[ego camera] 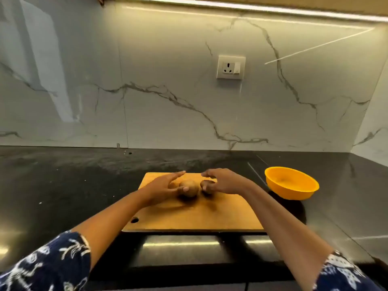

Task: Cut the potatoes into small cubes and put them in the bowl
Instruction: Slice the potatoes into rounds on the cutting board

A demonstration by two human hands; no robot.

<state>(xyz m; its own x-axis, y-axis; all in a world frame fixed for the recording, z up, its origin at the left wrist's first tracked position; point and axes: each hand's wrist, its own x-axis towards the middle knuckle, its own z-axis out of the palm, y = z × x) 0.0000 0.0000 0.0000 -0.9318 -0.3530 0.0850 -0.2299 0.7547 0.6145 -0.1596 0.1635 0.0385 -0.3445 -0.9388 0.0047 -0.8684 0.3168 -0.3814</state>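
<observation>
Head view: dark stone worktop [63, 185], marble-veined wall behind, a white socket [231, 67] set in the wall right of centre.

Near left: a patterned blue-and-white sleeve [42, 265] is seen, with the bare forearm reaching toward the far side.

Centre: a wooden cutting board [199, 215] is laid flat on the worktop, a hanging hole at its near left corner. Two whole, unpeeled potatoes are placed on the far half of the board, just beside each other.

The left hand [165, 185] is held over the board's far left part, fingers straight and spread, gripping nothing. Its thumb is touched against the left side of the larger potato [190, 189].

The smaller potato [205, 184] is partly covered by the right hand [224, 182]. That hand's fingers are bent over it, the index finger raised. It cannot be told whether the potato is actually gripped, since the fingers are blurred.

Right: a yellow bowl [294, 192] stands on the worktop, off the board's far right corner, apart from both hands. No cut pieces are seen in it.

Near right: a second patterned sleeve [344, 274] is noted.
</observation>
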